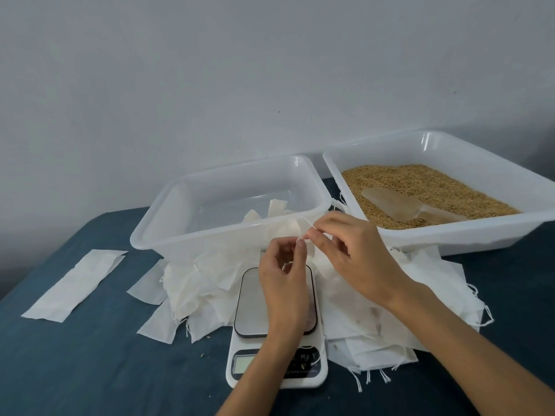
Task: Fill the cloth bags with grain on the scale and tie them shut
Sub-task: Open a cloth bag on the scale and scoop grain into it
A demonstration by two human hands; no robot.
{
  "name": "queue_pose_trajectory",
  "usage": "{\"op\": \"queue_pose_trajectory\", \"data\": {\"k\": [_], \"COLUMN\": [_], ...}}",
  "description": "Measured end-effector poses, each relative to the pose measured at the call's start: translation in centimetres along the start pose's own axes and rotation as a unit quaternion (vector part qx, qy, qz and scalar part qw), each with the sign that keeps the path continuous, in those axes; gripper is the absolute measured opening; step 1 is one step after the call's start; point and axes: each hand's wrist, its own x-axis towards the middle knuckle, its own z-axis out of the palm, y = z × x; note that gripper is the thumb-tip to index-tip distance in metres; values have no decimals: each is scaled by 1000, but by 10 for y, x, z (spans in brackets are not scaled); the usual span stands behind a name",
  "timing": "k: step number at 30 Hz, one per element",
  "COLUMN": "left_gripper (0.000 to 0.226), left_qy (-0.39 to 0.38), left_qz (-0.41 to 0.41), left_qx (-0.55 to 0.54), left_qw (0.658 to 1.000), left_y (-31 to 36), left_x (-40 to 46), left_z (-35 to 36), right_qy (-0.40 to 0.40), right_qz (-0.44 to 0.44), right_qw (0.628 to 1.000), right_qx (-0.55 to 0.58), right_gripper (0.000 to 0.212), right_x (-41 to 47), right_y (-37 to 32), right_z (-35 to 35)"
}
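Legible markings: scale [276, 334] only

We find lettering solely on the scale's dark button panel [303, 360], where "M" and "T" can be made out; the small print beneath them is too blurred for us to read, and its pale display [242, 364] shows no figures.

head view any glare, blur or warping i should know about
Head view: soft, even light with faint shadows; small glare spots on the tub and tray rims; the scale readout is illegible; wide-angle bend tilts the tray; both hands look slightly soft.
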Motion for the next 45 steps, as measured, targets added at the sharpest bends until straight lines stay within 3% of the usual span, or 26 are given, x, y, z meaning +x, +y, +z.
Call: {"op": "queue_pose_trajectory", "data": {"k": [13, 21, 24, 26, 31, 37, 40, 45], "left_gripper": [12, 9, 14, 29, 75, 70, 67, 68], "left_qy": [24, -42, -54, -53, -98, -107, -101, -117], "left_qz": [-6, 97, 128, 144, 185, 157, 175, 212], "left_qx": [-14, 57, 87, 116, 221, 228, 242, 289], "left_qw": [1000, 993, 986, 981, 953, 955, 949, 926], "left_y": [2, 6, 8, 8, 3, 5, 7, 10], "left_x": [5, 3, 1, 0, 5, 8, 8, 11], "left_z": [20, 16, 15, 13, 9, 2, 0, -7], "right_qy": [-33, -43, -3, 28, 35, -32, -41, -58], "right_qz": [63, 83, 99, 117, 139, 118, 114, 104], "right_qw": [996, 995, 992, 987, 973, 977, 984, 981], "right_qx": [-54, 20, 74, 109, 182, 173, 134, 152], "right_gripper": [29, 28, 15, 13, 18, 28, 48, 53], "right_x": [1, 4, 5, 7, 9, 6, 4, 3], "right_y": [2, 3, 5, 5, 6, 2, 5, 2], "right_z": [-6, -9, -10, -12, -15, -15, -12, -12]}}
